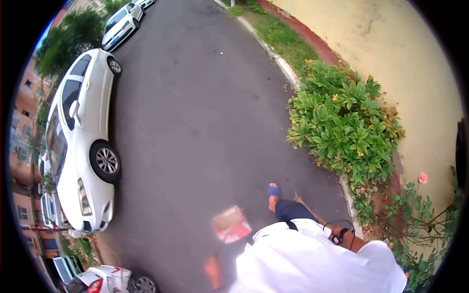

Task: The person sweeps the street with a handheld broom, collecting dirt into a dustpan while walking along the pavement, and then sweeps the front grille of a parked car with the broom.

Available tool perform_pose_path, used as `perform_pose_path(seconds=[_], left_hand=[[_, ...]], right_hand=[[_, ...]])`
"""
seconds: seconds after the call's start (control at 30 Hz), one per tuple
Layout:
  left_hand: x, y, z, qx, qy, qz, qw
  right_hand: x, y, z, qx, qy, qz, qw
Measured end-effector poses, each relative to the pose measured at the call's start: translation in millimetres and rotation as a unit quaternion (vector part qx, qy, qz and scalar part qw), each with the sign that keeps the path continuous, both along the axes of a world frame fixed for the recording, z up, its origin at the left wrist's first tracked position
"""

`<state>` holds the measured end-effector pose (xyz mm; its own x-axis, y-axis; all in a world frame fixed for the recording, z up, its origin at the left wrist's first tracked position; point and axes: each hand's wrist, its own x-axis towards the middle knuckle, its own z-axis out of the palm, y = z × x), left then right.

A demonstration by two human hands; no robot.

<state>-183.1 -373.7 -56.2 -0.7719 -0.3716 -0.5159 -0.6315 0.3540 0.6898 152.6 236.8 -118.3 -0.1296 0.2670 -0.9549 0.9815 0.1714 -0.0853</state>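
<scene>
My right hand [337, 230] is closed round a thin wooden stick [310, 209], low at the right beside my white shirt. The stick slants up and left to near my blue-shod foot [273, 190]; a dark band and a thin dark loop are near the wrist. At the lower left, my left hand [212, 272] is smeared by motion, so its fingers cannot be made out. Just above it is a blurred brown and red box-like object [231, 224], with a thin line running down from it; whether the hand holds it cannot be seen.
Parked white cars [93, 117] line the left side of the grey road [195, 107]. On the right are a white kerb [288, 72], a leafy bush [342, 122] with yellow flowers, a pink rose [422, 178] and a pale yellow wall [410, 63].
</scene>
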Motion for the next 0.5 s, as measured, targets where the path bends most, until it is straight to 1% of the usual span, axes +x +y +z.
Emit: perform_pose_path(seconds=[0.03, 0.07, 0.1, 0.13, 0.2, 0.23, 0.27, 0.33, 0.4, 0.47, 0.5], left_hand=[[-13.5, -5.0, 12.3, -0.019, -0.009, 0.025, 0.999], [-26.9, -1.7, 20.1, -0.033, -0.015, 0.052, 0.998], [-48.1, 9.2, 22.3, -0.042, -0.021, 0.081, 0.996], [-69.6, 18.7, 26.4, -0.057, -0.006, 0.070, 0.996], [-93.6, 26.7, 41.5, -0.081, -0.007, 0.069, 0.994], [-104.1, 29.4, 45.2, -0.085, -0.016, 0.078, 0.993], [-115.1, 33.4, 50.4, -0.090, -0.025, 0.087, 0.992], [-166.6, 84.4, 86.8, -0.068, -0.064, 0.149, 0.984], [-213.8, 109.3, 90.3, -0.056, -0.048, 0.138, 0.988], [-265.7, 133.2, 95.0, -0.053, -0.045, 0.131, 0.989], [-296.9, 149.8, 97.3, -0.054, -0.049, 0.127, 0.989]], right_hand=[[-13.2, 22.4, -35.8, 0.005, 0.038, 0.202, 0.979], [-36.8, 40.9, -52.9, 0.017, 0.076, 0.398, 0.914], [-87.3, 47.1, -27.3, 0.076, 0.054, 0.249, 0.964], [-135.4, 59.2, 0.7, 0.129, 0.026, 0.092, 0.987], [-195.1, 102.7, -12.0, 0.014, 0.101, -0.031, 0.994], [-239.0, 117.9, 28.3, 0.043, 0.114, -0.018, 0.992], [-301.5, 124.0, 82.8, 0.072, 0.130, -0.009, 0.989], [-363.3, 155.7, 86.4, 0.003, 0.201, -0.065, 0.977], [-427.2, 172.0, 117.9, -0.052, 0.231, -0.161, 0.958], [-484.6, 187.3, 131.2, -0.061, 0.255, -0.167, 0.950], [-507.7, 192.9, 125.5, -0.046, 0.256, -0.160, 0.952]])
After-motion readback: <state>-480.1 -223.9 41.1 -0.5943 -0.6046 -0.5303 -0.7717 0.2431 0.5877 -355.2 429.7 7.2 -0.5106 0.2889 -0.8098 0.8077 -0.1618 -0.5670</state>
